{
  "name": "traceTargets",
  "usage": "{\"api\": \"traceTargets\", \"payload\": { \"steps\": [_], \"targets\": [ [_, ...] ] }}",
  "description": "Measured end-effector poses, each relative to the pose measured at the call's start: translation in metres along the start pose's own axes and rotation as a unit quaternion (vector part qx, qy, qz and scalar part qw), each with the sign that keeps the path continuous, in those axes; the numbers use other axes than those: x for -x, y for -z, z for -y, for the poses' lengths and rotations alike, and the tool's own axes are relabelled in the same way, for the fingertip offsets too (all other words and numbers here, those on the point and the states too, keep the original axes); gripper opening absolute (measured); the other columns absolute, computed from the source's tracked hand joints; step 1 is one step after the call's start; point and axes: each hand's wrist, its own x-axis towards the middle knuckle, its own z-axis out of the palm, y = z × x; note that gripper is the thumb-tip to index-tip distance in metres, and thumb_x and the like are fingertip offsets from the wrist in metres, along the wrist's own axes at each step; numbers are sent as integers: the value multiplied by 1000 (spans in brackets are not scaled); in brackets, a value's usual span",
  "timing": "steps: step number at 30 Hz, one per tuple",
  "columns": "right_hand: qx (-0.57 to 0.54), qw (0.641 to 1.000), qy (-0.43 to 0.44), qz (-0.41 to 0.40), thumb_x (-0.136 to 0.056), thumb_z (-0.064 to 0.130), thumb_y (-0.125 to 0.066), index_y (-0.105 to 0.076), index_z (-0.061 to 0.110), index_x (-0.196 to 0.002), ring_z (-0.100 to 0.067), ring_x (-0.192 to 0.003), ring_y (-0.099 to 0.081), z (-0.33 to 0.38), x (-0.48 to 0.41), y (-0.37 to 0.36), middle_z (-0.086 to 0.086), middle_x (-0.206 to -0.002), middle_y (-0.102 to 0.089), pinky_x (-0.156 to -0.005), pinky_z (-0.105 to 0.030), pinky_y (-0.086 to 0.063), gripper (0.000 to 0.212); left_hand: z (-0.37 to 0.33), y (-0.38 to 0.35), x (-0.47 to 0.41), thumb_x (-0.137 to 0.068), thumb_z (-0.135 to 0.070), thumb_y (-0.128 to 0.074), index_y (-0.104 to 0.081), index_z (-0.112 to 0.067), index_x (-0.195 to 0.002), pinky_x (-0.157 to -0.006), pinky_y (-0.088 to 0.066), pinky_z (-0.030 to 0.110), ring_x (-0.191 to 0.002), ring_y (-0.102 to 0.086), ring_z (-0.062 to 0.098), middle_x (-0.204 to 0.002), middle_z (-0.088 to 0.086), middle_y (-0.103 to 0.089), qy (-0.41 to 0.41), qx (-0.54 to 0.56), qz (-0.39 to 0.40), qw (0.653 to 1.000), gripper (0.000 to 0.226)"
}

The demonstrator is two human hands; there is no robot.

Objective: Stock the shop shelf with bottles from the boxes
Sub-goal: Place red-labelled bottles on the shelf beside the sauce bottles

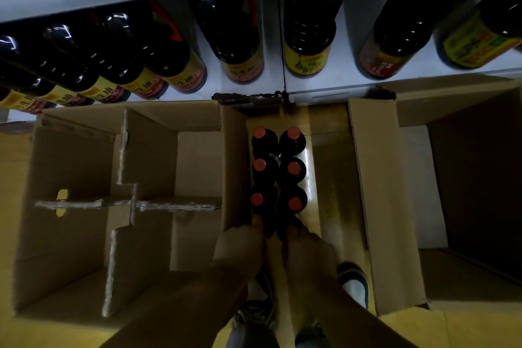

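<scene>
Several dark bottles with red caps (293,169) stand in two short rows on the yellow floor between two cardboard boxes. My left hand (240,246) is wrapped around the nearest bottle of the left row (257,200). My right hand (308,251) is wrapped around the nearest bottle of the right row (294,203). My fingers hide the lower bodies of these two bottles. The white shop shelf (336,85) runs across the top and carries a line of dark bottles with yellow and red labels (240,37).
An open box with cardboard dividers (130,200) and no bottles inside lies at the left. A second open box (378,192) stands at the right, its inside dark. My shoes (354,282) show below my hands. A gap on the shelf (347,51) lies between bottles at the right.
</scene>
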Motion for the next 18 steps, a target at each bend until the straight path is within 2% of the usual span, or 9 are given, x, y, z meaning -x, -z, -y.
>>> {"api": "traceTargets", "payload": {
  "steps": [4,6,7,9,11,13,16,17,18],
  "targets": [
    [-4,1000,-3,6,-46,7,-95,-70,17,-76,-19,-42,-58,0,6,8,-1,-67,-65,-32,-28,-36,40,0,3,2,-107,-26,-43,-32,-15,-145,-68,-50,34,-98,-71,27,-113,4,-70,-8,5,-8,1000,42],
    [10,1000,1,13,-54,12,-95,-72,17,-87,-20,-50,-63,0,11,16,-1,-76,-68,-36,-31,-40,40,0,5,7,-107,-29,-44,-34,-16,-143,-71,-55,36,-97,-71,28,-112,4,-70,-11,14,-12,1000,39],
    [10,1000,2,25,-68,18,-89,-72,16,-102,-21,-63,-68,1,13,22,-2,-90,-71,-44,-34,-44,38,0,6,10,-107,-29,-44,-34,-17,-142,-71,-56,37,-97,-71,28,-112,4,-70,-12,16,-15,1000,38],
    [12,999,3,41,-99,26,-60,-56,19,-135,-22,-97,-69,1,18,32,-1,-124,-65,-67,-36,-51,37,-1,10,17,-107,-32,-44,-32,-19,-142,-68,-52,35,-96,-71,28,-111,3,-70,-13,21,-20,999,39],
    [-4,999,6,37,-106,30,-44,-45,22,-144,-21,-108,-65,2,26,39,1,-133,-59,-75,-35,-52,40,-1,13,27,-108,-35,-43,-32,-21,-142,-67,-52,35,-94,-71,27,-110,2,-70,-17,37,-25,999,39],
    [2,999,8,34,-105,31,-44,-46,21,-142,-21,-103,-66,7,33,50,1,-125,-61,-68,-33,-47,38,-2,21,39,-107,-34,-44,-32,-23,-140,-67,-54,36,-92,-71,27,-109,3,-69,-22,61,-31,997,37],
    [21,1000,1,13,-88,29,-58,-69,13,-115,-18,-63,-66,15,45,71,1,-82,-68,-46,-27,-31,34,-4,38,59,-106,-32,-46,-30,-25,-138,-70,-59,40,-90,-70,28,-108,4,-68,-33,81,-30,996,37],
    [26,1000,-1,12,-82,32,-60,-73,12,-108,-16,-53,-63,17,49,77,2,-72,-66,-43,-25,-26,36,-5,44,66,-105,-31,-47,-30,-25,-136,-72,-60,42,-90,-69,29,-108,4,-67,-35,89,-28,995,36],
    [31,999,-8,14,-81,34,-59,-74,13,-108,-16,-52,-62,20,55,85,2,-71,-66,-42,-25,-25,37,-5,50,72,-104,-31,-48,-29,-26,-134,-72,-60,43,-89,-69,29,-107,3,-67,-37,95,-27,994,35]
  ]
}}
